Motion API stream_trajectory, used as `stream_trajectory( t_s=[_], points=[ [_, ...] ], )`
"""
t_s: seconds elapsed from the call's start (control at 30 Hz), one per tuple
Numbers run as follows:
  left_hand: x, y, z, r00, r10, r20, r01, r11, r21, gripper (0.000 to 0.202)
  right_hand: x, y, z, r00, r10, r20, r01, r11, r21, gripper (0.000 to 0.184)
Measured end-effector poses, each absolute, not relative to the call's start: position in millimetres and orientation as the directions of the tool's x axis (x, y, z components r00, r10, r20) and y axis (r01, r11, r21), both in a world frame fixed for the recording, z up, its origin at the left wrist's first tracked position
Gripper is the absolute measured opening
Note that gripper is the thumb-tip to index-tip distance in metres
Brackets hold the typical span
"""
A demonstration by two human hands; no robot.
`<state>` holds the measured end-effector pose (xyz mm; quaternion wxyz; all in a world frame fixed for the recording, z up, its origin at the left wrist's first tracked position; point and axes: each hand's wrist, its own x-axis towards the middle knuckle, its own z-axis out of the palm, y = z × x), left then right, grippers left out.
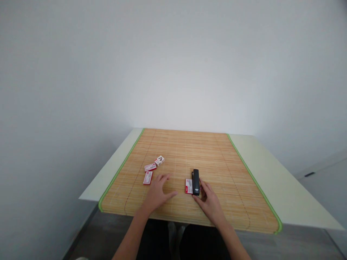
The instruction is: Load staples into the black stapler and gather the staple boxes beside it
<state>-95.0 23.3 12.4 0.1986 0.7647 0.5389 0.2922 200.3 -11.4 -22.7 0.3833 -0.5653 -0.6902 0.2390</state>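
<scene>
A black stapler lies on a bamboo mat. Against its left side rests a small red-and-white box. My right hand lies flat on the mat just right of the stapler, fingers apart and reaching to its near end, holding nothing. My left hand rests open on the mat, fingers spread. Just left of it lies a red-and-white box; two more boxes lie a little farther back.
The mat has green side edges and covers the middle of a pale table. A white wall stands right behind the table. Grey floor shows below the near edge, and a low white cabinet sits at the far right.
</scene>
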Motion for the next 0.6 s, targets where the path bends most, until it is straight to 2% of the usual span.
stream_trajectory(
  t_s=[0.07,0.13,0.27,0.43,0.6],
  points=[
    [-132,23,9,0.149,0.954,0.262,0.788,-0.274,0.551,0.07,199,-12,-21,-0.069,0.962,0.265,0.593,0.253,-0.764,0.074],
    [-165,26,3,0.076,0.963,0.257,0.849,-0.197,0.489,0.074,198,-12,-20,-0.066,0.962,0.265,0.594,0.252,-0.764,0.074],
    [-197,32,-4,0.071,0.981,0.182,0.882,-0.147,0.447,0.069,195,-13,-18,-0.052,0.96,0.277,0.6,0.251,-0.76,0.073],
    [-190,33,1,0.187,0.973,0.137,0.821,-0.231,0.523,0.054,195,-14,-19,-0.037,0.966,0.254,0.585,0.227,-0.779,0.072],
    [-196,31,11,0.282,0.959,0.017,0.753,-0.232,0.616,0.071,195,-14,-16,-0.041,0.968,0.249,0.582,0.226,-0.782,0.074]
  ],
)
